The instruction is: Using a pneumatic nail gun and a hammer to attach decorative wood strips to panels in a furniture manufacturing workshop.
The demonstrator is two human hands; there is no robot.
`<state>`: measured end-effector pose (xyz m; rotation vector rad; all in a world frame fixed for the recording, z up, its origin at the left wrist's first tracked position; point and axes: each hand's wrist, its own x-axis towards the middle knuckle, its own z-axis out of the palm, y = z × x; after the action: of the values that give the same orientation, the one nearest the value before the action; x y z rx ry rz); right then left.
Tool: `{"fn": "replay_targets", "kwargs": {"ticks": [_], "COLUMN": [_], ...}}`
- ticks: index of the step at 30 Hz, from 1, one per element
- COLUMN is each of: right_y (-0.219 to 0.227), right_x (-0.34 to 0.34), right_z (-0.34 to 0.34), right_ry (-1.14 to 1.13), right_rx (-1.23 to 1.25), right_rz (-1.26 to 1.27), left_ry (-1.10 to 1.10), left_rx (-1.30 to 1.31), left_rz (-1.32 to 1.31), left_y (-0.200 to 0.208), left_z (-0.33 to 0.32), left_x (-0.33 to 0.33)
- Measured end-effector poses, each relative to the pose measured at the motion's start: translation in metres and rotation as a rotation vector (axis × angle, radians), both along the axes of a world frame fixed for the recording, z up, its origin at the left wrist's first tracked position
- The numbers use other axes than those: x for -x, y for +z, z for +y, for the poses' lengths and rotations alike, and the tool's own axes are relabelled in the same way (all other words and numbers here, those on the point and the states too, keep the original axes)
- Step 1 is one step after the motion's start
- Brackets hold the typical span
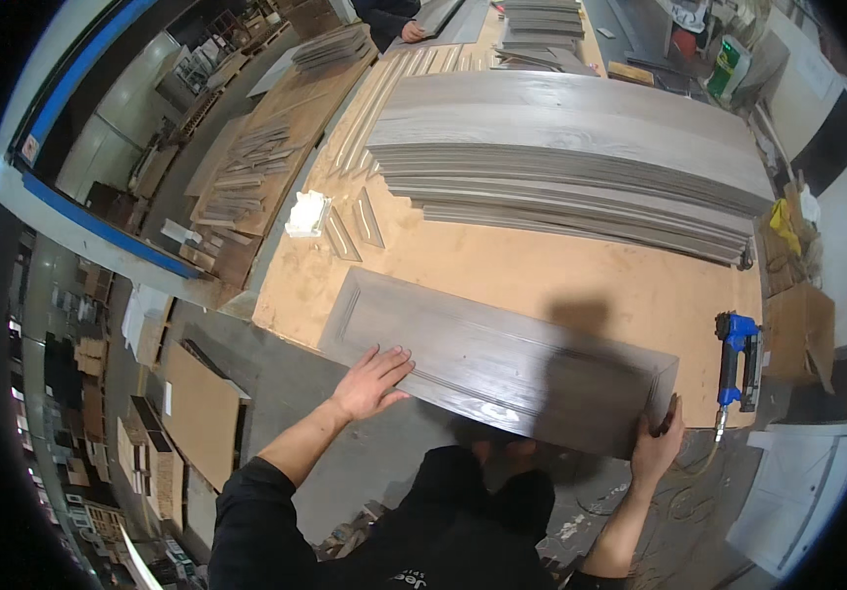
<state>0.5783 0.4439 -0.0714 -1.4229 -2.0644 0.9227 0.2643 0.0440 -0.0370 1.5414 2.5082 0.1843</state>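
A: Panel (473,349)?
B: Lies along the near edge of the workbench (281,307), before the panel stack (581,152).
A: Nail gun (731,364)?
B: Rests on the workbench's near right corner, right of the panel.
A: Two strips (369,218)?
B: Lie on the workbench, left of the stack.
A: Slats (237,177)?
B: Lie on the side table (330,105), left of the workbench.
A: Cardboard box (800,332)?
B: Sits right of the workbench.
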Motion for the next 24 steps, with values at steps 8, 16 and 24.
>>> {"fn": "replay_targets", "kwargs": {"ticks": [8, 16, 24], "right_y": [-0.014, -0.004, 0.0], "right_x": [-0.046, -0.036, -0.042], "right_z": [-0.056, -0.12, -0.085], "right_ry": [-0.123, -0.087, -0.167], "right_rx": [0.024, 0.119, 0.294], "right_rz": [-0.088, -0.102, 0.087], "left_ry": [-0.198, -0.197, -0.303], "left_rx": [0.033, 0.145, -0.147], "left_rz": [0.08, 0.084, -0.04], "left_y": [-0.024, -0.008, -0.017], "left_z": [-0.017, -0.023, 0.127], "left_x": [0.036, 0.085, -0.038]}}
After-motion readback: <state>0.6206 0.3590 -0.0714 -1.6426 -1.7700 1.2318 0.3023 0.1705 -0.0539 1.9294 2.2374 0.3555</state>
